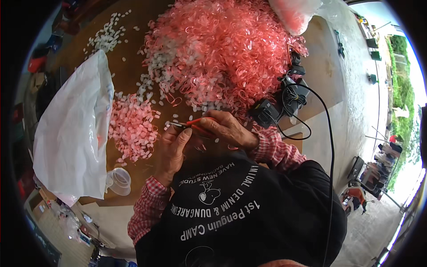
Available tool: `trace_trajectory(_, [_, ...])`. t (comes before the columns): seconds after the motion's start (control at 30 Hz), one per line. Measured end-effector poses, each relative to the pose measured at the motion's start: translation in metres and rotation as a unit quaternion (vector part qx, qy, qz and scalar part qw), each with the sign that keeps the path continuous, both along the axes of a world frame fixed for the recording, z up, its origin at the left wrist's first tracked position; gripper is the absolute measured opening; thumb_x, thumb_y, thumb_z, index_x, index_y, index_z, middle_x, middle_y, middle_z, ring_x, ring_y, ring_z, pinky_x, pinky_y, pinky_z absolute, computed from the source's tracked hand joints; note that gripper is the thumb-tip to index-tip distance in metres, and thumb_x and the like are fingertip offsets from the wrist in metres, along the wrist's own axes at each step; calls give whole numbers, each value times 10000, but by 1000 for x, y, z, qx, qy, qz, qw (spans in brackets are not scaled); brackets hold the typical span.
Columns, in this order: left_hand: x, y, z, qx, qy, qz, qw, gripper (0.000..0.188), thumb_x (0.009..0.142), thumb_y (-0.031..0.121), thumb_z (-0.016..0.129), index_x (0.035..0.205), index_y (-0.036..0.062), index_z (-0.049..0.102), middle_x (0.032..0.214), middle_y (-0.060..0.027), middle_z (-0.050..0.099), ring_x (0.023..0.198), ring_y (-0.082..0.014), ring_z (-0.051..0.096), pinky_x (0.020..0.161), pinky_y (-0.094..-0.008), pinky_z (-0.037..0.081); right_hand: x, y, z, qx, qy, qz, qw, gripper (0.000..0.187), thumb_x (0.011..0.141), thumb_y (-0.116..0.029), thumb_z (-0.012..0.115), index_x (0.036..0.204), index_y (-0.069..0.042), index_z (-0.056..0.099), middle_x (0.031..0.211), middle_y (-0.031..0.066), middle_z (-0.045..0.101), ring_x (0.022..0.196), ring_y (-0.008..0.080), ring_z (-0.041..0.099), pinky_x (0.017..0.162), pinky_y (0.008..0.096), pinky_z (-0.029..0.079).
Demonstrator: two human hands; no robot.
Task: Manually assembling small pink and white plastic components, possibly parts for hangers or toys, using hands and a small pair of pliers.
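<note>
My right hand (229, 129) is closed around a pair of small red-handled pliers (195, 121). Their thin metal jaws point left, toward my left hand (171, 149). That hand is pinched, thumb against fingers, right at the jaws; whatever sits between its fingertips is too small to make out. Just beyond both hands rises a big heap of looped pink plastic pieces (227, 53), with small white oval pieces (160, 62) mixed in along its left side. Left of my left hand lies a lower pile of short pink-and-white pieces (133, 129).
A large white bag (73, 129) stands at the left, beside a clear plastic cup (119, 181). More white ovals (106, 35) are scattered at the far left. Black power adapters (265, 111) with a long cable (331, 169) lie to the right. A filled plastic bag (296, 15) is at the back.
</note>
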State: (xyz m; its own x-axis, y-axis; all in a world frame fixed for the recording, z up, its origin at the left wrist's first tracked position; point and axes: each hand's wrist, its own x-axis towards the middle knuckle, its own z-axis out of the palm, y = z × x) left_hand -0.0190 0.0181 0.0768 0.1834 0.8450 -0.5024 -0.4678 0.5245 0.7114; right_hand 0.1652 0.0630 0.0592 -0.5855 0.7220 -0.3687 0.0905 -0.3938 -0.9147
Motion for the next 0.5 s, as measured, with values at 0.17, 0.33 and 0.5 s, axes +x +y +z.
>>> trace_trajectory(0.17, [-7, 0, -30, -39, 17, 73, 996, 201, 885, 218, 613, 984, 44, 594, 894, -42, 633, 696, -144, 627, 629, -251, 513, 10, 28, -8, 192, -92, -65, 975, 313, 954, -298, 484, 998, -2, 577, 788, 51, 592, 724, 119, 543, 626, 273, 452])
trace_trajectory(0.33, [-11, 7, -60, -52, 3, 158, 986, 185, 873, 231, 629, 951, 68, 589, 868, -38, 630, 694, -151, 631, 614, -267, 513, 84, 124, -33, 446, -373, -308, 753, 193, 874, -177, 587, 977, -14, 606, 878, 199, 637, 785, 301, 636, 651, 355, 497])
trace_trajectory(0.5, [-10, 24, -60, -49, -71, 217, 972, 183, 873, 218, 627, 931, 51, 576, 851, -52, 622, 701, -179, 636, 642, -300, 535, 207, 173, -90, 273, -639, -314, 647, 360, 882, -321, 426, 1034, -54, 615, 997, 252, 609, 925, 438, 576, 781, 515, 459])
